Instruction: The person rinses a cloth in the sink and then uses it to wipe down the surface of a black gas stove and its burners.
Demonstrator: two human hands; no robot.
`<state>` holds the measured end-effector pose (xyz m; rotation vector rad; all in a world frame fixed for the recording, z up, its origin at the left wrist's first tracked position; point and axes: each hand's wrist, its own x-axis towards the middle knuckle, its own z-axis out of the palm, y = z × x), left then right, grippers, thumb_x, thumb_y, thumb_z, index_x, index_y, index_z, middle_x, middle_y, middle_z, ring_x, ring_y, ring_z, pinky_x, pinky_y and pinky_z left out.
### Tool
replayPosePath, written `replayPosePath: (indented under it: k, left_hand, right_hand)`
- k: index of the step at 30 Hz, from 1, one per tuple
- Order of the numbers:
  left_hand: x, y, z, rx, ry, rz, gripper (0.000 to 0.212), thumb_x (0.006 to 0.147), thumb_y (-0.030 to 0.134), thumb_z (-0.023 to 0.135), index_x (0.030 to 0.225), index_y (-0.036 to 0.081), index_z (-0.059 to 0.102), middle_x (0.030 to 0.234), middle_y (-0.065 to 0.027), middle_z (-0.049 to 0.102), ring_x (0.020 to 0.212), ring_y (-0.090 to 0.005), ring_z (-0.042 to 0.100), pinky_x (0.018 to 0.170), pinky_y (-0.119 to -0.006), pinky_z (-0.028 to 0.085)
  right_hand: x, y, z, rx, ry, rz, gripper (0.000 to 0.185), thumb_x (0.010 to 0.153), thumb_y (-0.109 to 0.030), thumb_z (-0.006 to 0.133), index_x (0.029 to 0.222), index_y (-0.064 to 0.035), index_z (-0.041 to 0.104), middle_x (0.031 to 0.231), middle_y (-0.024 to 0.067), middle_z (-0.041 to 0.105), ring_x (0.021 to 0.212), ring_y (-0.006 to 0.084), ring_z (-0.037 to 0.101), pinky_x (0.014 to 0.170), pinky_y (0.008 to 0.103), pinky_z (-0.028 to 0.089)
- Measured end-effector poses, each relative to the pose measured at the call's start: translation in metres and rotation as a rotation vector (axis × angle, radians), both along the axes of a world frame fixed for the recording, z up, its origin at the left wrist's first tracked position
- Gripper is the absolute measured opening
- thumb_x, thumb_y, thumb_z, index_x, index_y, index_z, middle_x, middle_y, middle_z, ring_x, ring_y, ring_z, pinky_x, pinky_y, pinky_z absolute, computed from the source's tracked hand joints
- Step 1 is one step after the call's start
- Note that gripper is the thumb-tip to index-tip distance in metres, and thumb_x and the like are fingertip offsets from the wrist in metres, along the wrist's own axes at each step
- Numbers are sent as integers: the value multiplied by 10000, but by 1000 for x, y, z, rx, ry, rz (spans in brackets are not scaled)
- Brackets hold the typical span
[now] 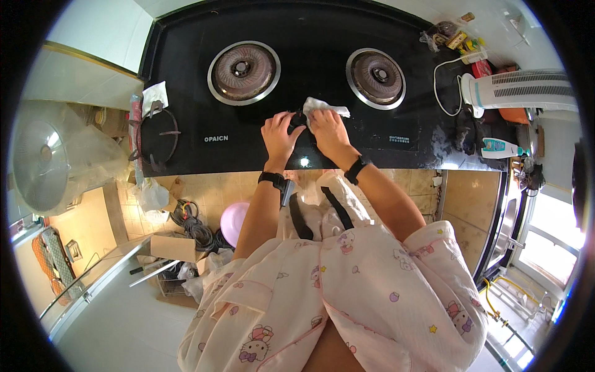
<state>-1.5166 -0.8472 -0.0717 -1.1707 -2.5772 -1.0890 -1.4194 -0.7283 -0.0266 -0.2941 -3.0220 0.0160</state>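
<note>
On the black glass gas cooktop [316, 60], my left hand [280, 138] holds a small black part [296, 122], perhaps a control knob, between thumb and fingers. Just to its right, my right hand [329, 135] grips a crumpled white cloth or tissue [320, 105] against the same spot. The left burner [244, 73] and right burner [376, 79] lie beyond my hands, their pan supports off. A round black metal pan support [175, 133] rests near the cooktop's left end, beside a folded white tissue [155, 95].
At the right stand a white tower-shaped appliance [520, 90] with a cord and a white spray bottle [499, 148] lying on its side. Another dark pan support [472, 132] is between them and the cooktop. Leftward, an electric fan [42, 156] is wrapped in clear plastic.
</note>
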Motion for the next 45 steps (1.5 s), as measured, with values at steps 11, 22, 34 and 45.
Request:
replayPosePath:
  k: [11, 22, 34, 45]
  left_hand:
    - [-4, -3, -7, 99, -6, -65, 339, 691, 280, 705, 953, 84, 617, 972, -27, 585, 882, -243, 545, 747, -366, 416]
    - [-5, -3, -16, 224, -193, -96, 339, 651, 173, 713, 935, 54, 572, 935, -62, 590, 770, -214, 583, 683, -357, 445]
    - [-1, 4, -16, 188, -110, -103, 357, 602, 103, 702, 934, 68, 575, 920, -61, 599, 771, -232, 581, 688, -356, 440]
    - [-3, 2, -17, 237, -87, -131, 335, 648, 106, 700, 949, 25, 577, 915, -94, 597, 699, -223, 582, 636, -320, 479]
  right_hand:
    - [28, -38, 2, -110, 41, 102, 242, 684, -119, 540, 900, -33, 608, 986, 57, 499, 907, 220, 480, 862, 319, 403]
    - [72, -23, 1, -412, 41, -6, 281, 662, -81, 548, 930, -99, 630, 1108, 30, 516, 995, 221, 499, 864, 323, 421]
    - [73, -19, -4, -415, 88, -97, 300, 674, -78, 564, 964, -102, 633, 1092, 34, 497, 996, 230, 490, 856, 351, 422]
    - [75, -19, -6, -447, 106, -103, 316, 664, -83, 569, 973, -103, 633, 1119, 34, 499, 1006, 231, 487, 867, 352, 418]
